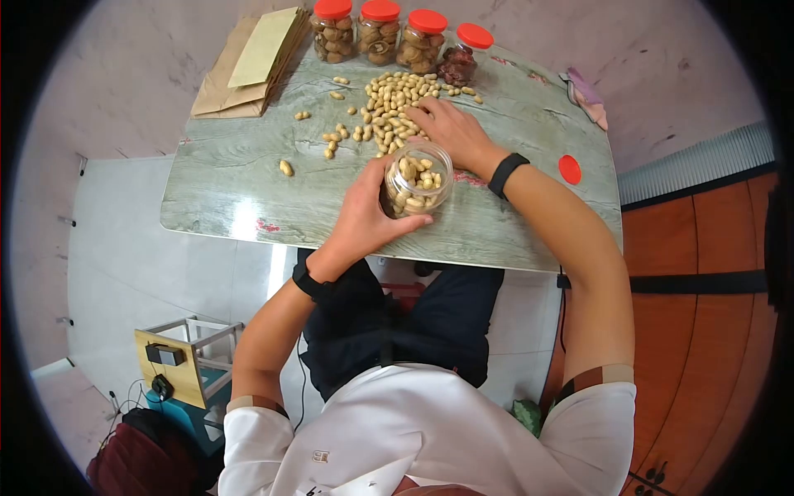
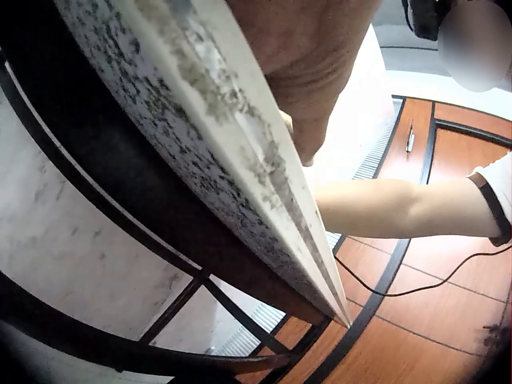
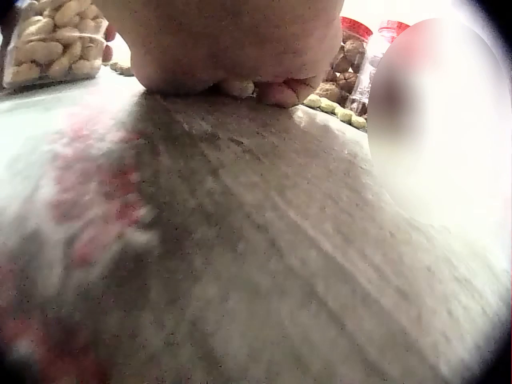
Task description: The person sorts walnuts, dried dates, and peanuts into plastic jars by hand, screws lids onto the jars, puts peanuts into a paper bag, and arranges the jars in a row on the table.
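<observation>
My left hand [image 1: 364, 208] grips a clear plastic jar [image 1: 449, 178] from its left side, thumb along the near wall. The jar has no lid on and holds unshelled peanuts [image 1: 411, 183]; its mouth faces up toward my head. Just beyond it, my right hand [image 1: 456, 134] lies low at the right edge of a loose peanut pile [image 1: 387, 103]. In the right wrist view its fingers [image 3: 282, 92] curl down at the tabletop, with a peanut [image 3: 236, 87] showing among them. The left wrist view shows mostly the table edge [image 2: 248, 136] and part of the left hand.
Several red-lidded jars line the back, some with walnuts [image 1: 378, 37], one with dark red dried fruit [image 1: 457, 66]. Paper bags [image 1: 248, 62] lie at the back left. A red lid [image 1: 570, 169] lies on the table [image 1: 529, 223] at right, a pinkish cloth [image 1: 587, 99] at the far corner.
</observation>
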{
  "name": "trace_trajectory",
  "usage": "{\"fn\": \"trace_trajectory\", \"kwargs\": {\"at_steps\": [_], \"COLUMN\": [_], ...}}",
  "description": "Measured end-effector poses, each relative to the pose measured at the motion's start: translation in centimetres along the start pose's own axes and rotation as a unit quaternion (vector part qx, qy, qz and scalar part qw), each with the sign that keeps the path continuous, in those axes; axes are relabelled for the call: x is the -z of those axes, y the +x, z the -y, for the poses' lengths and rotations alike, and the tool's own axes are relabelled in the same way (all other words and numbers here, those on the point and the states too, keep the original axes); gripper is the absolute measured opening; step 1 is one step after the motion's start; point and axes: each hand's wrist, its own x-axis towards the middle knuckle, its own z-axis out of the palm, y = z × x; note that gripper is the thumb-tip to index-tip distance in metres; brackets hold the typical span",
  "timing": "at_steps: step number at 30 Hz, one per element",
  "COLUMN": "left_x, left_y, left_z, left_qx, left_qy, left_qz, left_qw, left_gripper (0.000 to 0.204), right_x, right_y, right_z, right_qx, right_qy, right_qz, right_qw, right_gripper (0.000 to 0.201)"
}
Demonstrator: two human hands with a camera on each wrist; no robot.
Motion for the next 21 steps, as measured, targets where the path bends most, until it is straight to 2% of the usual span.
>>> {"fn": "trace_trajectory", "kwargs": {"at_steps": [1,4,8,10,20,21], "left_x": [0.05,-0.02,-0.05,-0.03,-0.13,-0.07], "left_y": [0.01,0.03,0.06,0.07,0.05,0.04], "left_z": [-0.08,0.26,0.66,0.58,0.70,0.61], "left_qx": [-0.003,-0.001,-0.016,-0.015,-0.020,-0.020], "left_qy": [0.002,-0.007,0.006,0.004,-0.007,-0.008], "left_qz": [0.000,-0.001,-0.005,-0.007,-0.010,-0.013], "left_qw": [1.000,1.000,1.000,1.000,1.000,1.000], "left_gripper": [0.089,0.090,0.091,0.092,0.094,0.094], "right_x": [-0.23,-0.58,-0.76,-0.74,-0.71,-0.70], "right_y": [0.38,0.92,0.87,0.37,0.37,0.49], "right_z": [-0.09,-0.42,-0.71,-0.55,-0.44,-0.52], "right_qx": [-0.015,-0.015,-0.008,0.003,0.019,0.000], "right_qy": [-0.004,0.007,0.011,0.015,-0.004,0.006], "right_qz": [0.030,0.025,0.018,-0.067,-0.067,-0.049], "right_qw": [0.999,1.000,1.000,0.998,0.998,0.999], "right_gripper": [0.042,0.031,0.027,0.022,0.013,0.013]}}
